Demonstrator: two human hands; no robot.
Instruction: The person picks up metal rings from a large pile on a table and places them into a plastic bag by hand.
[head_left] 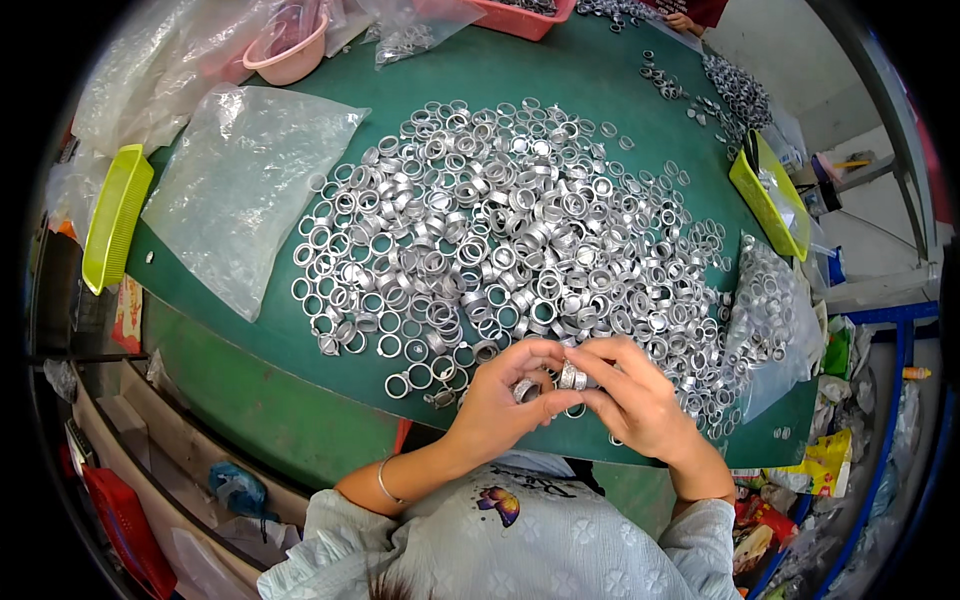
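Metal rings (pixel 571 377) in two hands' (pixel 505 400) grip

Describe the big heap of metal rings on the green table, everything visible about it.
The heap of rings is a wide, loose mound of small silver-grey metal rings, dull and shiny by turns, lying flat, tilted or stacked on one another. It covers the middle of the green table, thickest at the centre and thinning to single rings at the edges. A clear plastic bag lies to its left. Its near edge reaches the left hand and right hand, which hold a few rings between their fingertips.
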